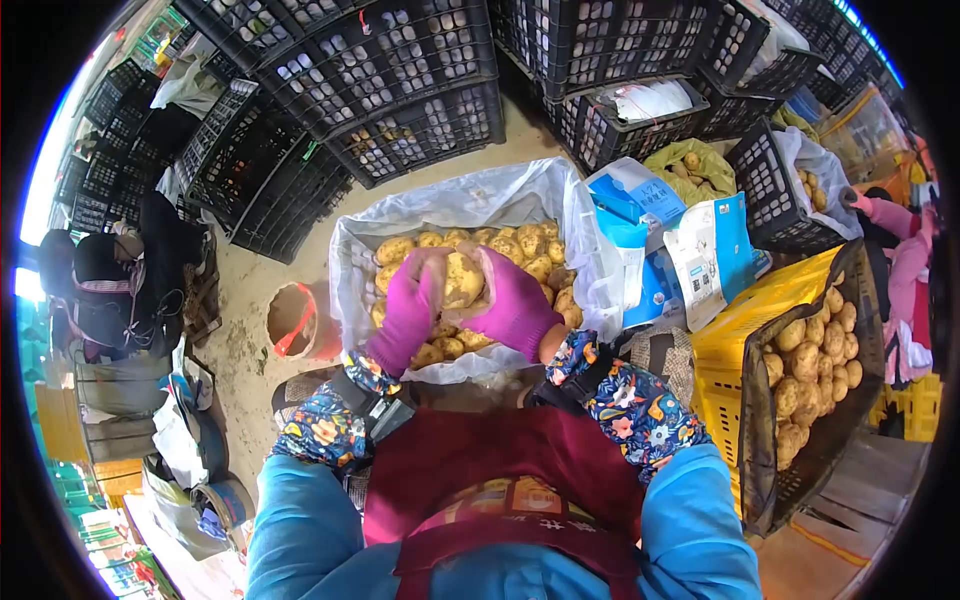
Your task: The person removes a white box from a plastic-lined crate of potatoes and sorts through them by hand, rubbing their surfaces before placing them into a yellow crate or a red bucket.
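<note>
Both of my hands wear purple gloves and are closed around one potato [463,281]. My left hand [412,303] presses on its left side, and my right hand [512,308] grips its right side, with some fingers hidden. They hold it over a crate lined with white plastic sheeting [440,203], which stands in front of me. Many yellow potatoes [515,245] lie inside this liner, around and beneath my hands. The held potato has darker patches on its skin.
To my right, a tilted yellow crate [725,365] holds more potatoes [815,350]. Blue-and-white packaging [705,255] lies beside the lined crate. A bucket [300,318] with a red handle stands left. Stacked black crates [390,75] rise ahead. At far right is another person's pink sleeve [905,255].
</note>
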Available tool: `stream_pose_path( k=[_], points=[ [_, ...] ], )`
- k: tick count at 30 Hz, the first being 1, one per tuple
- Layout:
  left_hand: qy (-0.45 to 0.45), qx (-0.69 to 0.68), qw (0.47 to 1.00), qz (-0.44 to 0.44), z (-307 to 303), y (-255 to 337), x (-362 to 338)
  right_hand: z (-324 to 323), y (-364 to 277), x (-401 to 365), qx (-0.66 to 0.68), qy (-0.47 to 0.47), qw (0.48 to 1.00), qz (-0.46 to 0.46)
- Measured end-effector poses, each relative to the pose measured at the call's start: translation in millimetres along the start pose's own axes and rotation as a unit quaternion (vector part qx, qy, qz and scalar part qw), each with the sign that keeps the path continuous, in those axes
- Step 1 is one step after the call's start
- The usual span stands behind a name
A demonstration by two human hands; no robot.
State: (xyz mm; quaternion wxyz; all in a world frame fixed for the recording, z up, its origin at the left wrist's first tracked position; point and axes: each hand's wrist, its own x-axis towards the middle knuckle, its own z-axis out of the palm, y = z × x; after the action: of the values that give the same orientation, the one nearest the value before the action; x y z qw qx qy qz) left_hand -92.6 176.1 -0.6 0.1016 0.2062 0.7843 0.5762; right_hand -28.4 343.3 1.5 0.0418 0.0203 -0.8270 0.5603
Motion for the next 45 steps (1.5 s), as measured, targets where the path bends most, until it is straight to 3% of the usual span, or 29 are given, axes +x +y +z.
stream_pose_path(
  k=[3, 5, 6, 9, 11, 14, 16, 18, 19, 21, 24, 25, 27, 28, 29, 31, 32, 33, 34, 36, 37, 40, 41, 44, 45],
  points=[
    [0.019, -0.139, 0.983, -0.121, -3.2, -13.1, -0.4, -8.8, -14.3, -8.5, -0.055, 0.013, 0.998, -0.039],
    [0.01, -0.178, 0.973, -0.149, -6.2, 6.1, 2.4, -1.1, -1.2, 2.1, 0.019, 0.03, 0.997, -0.064],
    [-0.014, -0.154, 0.98, -0.126, -9.0, 13.2, 3.4, 3.0, 7.2, 8.1, 0.057, 0.039, 0.995, -0.076],
    [-0.067, -0.071, 0.994, -0.041, -9.9, 25.3, 4.7, 4.3, 5.7, 18.2, -0.009, 0.103, 0.993, -0.056],
    [-0.081, 0.009, 0.996, 0.036, -1.6, 37.7, 1.0, -7.6, 3.1, 16.0, 0.138, 0.096, 0.985, 0.024],
    [-0.137, -0.179, 0.973, -0.055, -9.5, 42.2, 5.3, -12.6, 5.9, 20.6, 0.255, 0.106, 0.955, 0.105],
    [-0.113, -0.262, 0.953, -0.1, -8.9, 48.3, 3.1, -15.4, 7.1, 22.1, 0.297, 0.121, 0.936, 0.146],
    [-0.092, -0.29, 0.944, -0.129, -5.5, 50.5, 3.1, -13.7, 1.3, 22.1, 0.144, 0.144, 0.979, 0.025],
    [-0.095, -0.282, 0.945, -0.134, -5.4, 42.6, 3.1, -10.4, -10.0, 19.4, 0.046, 0.165, 0.984, -0.054],
    [-0.106, -0.268, 0.946, -0.146, -6.9, 28.7, 1.8, -3.0, -13.2, 14.1, -0.055, 0.179, 0.975, -0.116],
    [-0.128, -0.263, 0.943, -0.159, -9.1, 40.8, 0.3, -4.6, -3.6, 17.8, 0.022, 0.156, 0.985, -0.072],
    [-0.105, -0.324, 0.921, -0.186, -5.6, 42.0, -0.9, -12.6, 2.0, 19.9, -0.021, 0.167, 0.985, -0.037],
    [-0.055, -0.439, 0.864, -0.24, -0.4, 34.3, -2.4, -15.1, 12.7, 26.7, 0.127, 0.133, 0.981, 0.056],
    [-0.064, -0.248, 0.962, -0.094, -3.4, 30.0, -1.4, -15.8, 13.4, 28.6, 0.199, 0.111, 0.968, 0.101],
    [-0.065, -0.041, 0.995, 0.058, -7.8, 23.8, -0.7, -13.6, 13.5, 27.4, 0.114, 0.164, 0.975, -0.101],
    [-0.046, 0.168, 0.958, 0.227, -8.4, 15.2, -0.5, 1.7, 3.1, 23.2, 0.102, 0.168, 0.968, -0.156],
    [-0.104, -0.09, 0.989, 0.057, -9.0, 15.2, -1.1, -3.2, -1.2, 17.5, 0.032, 0.135, 0.982, -0.126],
    [-0.153, -0.34, 0.92, -0.12, -9.4, 16.6, -0.9, -8.6, -6.6, 12.2, -0.041, 0.098, 0.989, -0.1],
    [-0.187, -0.555, 0.759, -0.285, -8.3, 19.6, -0.1, -11.3, -1.8, 12.3, -0.03, 0.09, 0.994, -0.054],
    [-0.216, -0.513, 0.78, -0.288, -9.6, 20.1, 1.8, -15.7, 9.8, 20.2, -0.008, 0.071, 0.997, 0.037],
    [-0.229, -0.491, 0.79, -0.289, -11.1, 20.0, 2.5, -19.9, 4.1, 22.2, 0.08, 0.073, 0.994, 0.025],
    [-0.12, -0.519, 0.783, -0.32, 3.2, 26.7, 4.5, -11.7, -22.3, 18.4, -0.096, 0.164, 0.956, -0.224],
    [-0.114, -0.497, 0.794, -0.331, 2.9, 31.4, 2.9, -9.5, -19.8, 9.8, -0.14, 0.091, 0.964, -0.208],
    [-0.138, -0.457, 0.806, -0.349, 1.5, 33.9, -1.7, -8.3, -11.5, 12.1, -0.074, 0.017, 0.994, -0.084],
    [-0.172, -0.463, 0.799, -0.343, -1.6, 17.6, -1.0, -14.1, -5.8, 17.9, 0.025, 0.004, 0.997, 0.076]
  ],
)
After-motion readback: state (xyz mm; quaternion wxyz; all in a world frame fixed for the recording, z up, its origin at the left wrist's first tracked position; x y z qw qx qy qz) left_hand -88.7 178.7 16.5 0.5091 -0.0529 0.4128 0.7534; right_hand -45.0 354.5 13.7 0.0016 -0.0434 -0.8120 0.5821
